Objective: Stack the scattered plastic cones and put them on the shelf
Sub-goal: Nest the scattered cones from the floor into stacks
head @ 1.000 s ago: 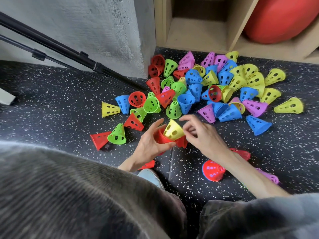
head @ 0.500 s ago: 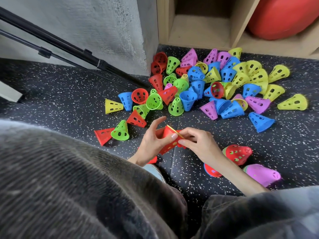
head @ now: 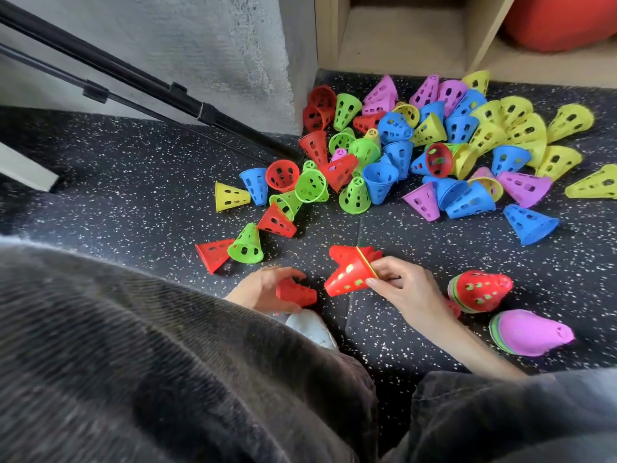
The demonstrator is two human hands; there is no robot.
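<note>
We wear a dark grey ribbed top (head: 140,345), dark grey trousers (head: 517,416) and a pale shoe (head: 312,329); both forearms are bare.

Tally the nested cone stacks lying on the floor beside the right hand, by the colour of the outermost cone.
Red stack: 1
Purple stack: 1
Total: 2

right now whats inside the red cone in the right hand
A yellow cone shows through the holes of the red cone and as a rim edge where the right hand pinches it; anything deeper is hidden.
</note>
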